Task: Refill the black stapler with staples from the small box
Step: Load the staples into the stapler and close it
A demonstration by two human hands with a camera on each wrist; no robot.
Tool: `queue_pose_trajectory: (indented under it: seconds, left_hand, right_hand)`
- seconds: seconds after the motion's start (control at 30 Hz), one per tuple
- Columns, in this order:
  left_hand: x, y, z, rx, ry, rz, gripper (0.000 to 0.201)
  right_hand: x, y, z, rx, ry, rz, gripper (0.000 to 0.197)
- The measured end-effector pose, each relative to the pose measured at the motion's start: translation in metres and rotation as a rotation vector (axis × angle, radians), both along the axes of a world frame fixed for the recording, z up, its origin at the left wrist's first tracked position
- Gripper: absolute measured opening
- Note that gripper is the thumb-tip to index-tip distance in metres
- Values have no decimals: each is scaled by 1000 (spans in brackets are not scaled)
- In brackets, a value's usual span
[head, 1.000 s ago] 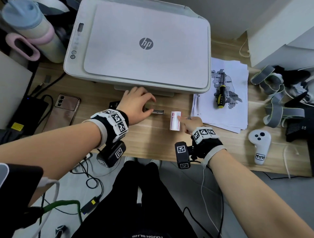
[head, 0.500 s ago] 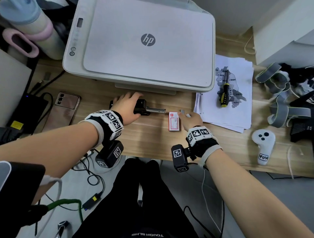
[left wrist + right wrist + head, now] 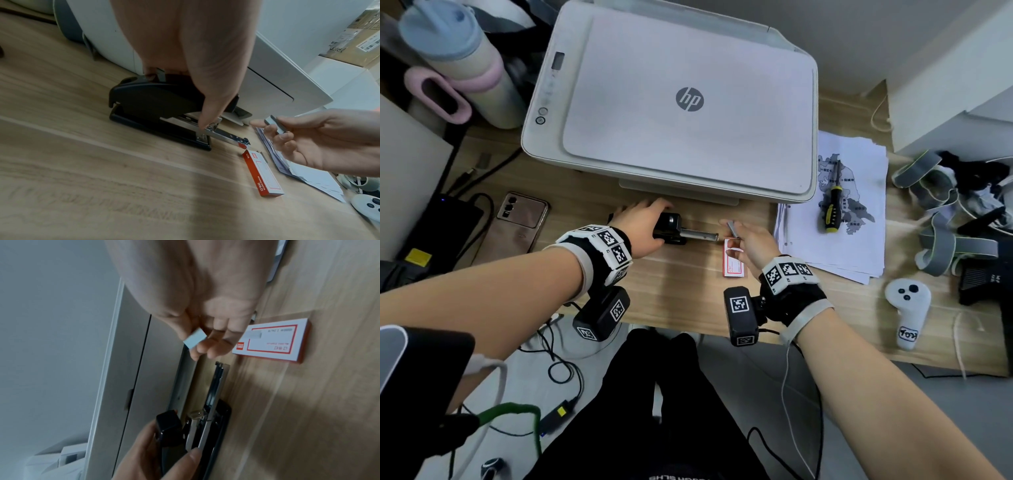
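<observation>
The black stapler [image 3: 669,224] lies on the wooden desk in front of the printer, its metal staple tray [image 3: 700,235] slid out to the right. My left hand [image 3: 640,222] grips the stapler body from above, thumb on its near side [image 3: 207,91]. My right hand [image 3: 751,240] pinches a short grey strip of staples [image 3: 732,229] between thumb and fingers, just right of and above the tray's tip [image 3: 242,141]. The strip [image 3: 194,338] hangs clear of the tray. The small red-and-white staple box [image 3: 732,262] lies flat under my right hand.
A white printer [image 3: 681,102] stands directly behind the stapler. To the right lies a paper stack [image 3: 859,240] with a yellow-handled screwdriver [image 3: 832,209], then a white controller [image 3: 907,308] and grey straps [image 3: 941,246]. A phone [image 3: 520,222] lies to the left.
My right hand has come off the box holding a staple strip and lifted it toward the tray's tip. My left hand has lowered onto the stapler body.
</observation>
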State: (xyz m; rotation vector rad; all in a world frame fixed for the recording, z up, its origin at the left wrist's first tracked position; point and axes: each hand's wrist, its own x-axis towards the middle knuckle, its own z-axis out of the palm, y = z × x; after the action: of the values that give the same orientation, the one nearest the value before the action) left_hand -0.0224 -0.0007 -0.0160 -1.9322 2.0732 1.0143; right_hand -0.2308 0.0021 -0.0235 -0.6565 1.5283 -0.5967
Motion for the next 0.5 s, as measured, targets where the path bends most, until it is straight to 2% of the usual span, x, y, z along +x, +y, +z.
queue_pose_trajectory:
  seconds: [0.17, 0.27, 0.37, 0.43, 0.5]
  left_hand:
    - [5, -3, -2, 12, 16, 5, 58]
    - [7, -4, -2, 14, 27, -7, 51]
    - [9, -6, -3, 10, 68, -2, 45]
    - [10, -7, -3, 14, 105, 11, 43]
    - [10, -7, -4, 24, 133, 21, 41]
  right_hand:
    - [8, -3, 5, -124, 162, 125, 28]
    - [13, -5, 2, -183, 282, 184, 4]
    - [16, -7, -1, -267, 489, 327, 3]
    - [19, -8, -1, -320, 610, 426, 14]
    - [20, -8, -4, -358, 681, 505, 17]
